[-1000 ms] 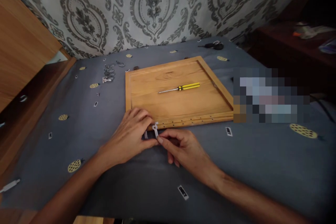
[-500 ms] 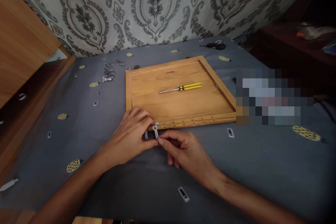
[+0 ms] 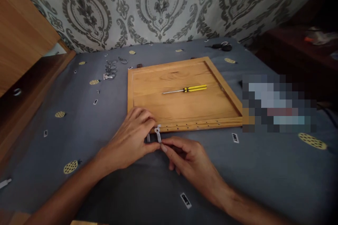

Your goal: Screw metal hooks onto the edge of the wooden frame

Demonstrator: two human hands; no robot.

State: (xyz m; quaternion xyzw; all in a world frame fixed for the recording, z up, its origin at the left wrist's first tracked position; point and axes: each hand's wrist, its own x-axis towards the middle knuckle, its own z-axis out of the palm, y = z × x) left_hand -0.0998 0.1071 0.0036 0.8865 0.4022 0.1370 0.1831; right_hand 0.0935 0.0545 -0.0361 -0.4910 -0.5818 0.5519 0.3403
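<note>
A wooden panel (image 3: 169, 105) with a raised frame lies on the blue cloth. At its near left edge stands a small silvery metal bracket (image 3: 157, 135) with a round hole in its upper part. My left hand (image 3: 134, 133) curls over the panel's near left corner, thumb and fingers closed around the bracket. Between thumb and forefinger, my right hand (image 3: 188, 154) pinches the bracket's lower end; the fingertips partly hide it. A yellow-and-black screwdriver (image 3: 185, 89) rests on the panel, tip to the left. Several dark holes run along the near frame strip.
Several metal brackets (image 3: 109, 70) lie on the cloth (image 3: 87, 123) at the left, near a tiny metal piece (image 3: 98, 91). Black-handled scissors (image 3: 221, 46) are at the back. A wooden cabinet (image 3: 26, 31) stands at far left. Something pixelated (image 3: 280, 103) lies at right.
The view has shifted slightly. Both hands keep their grips at the bracket, with the right fingertips a little lower on it. The screwdriver has not moved on the panel.
</note>
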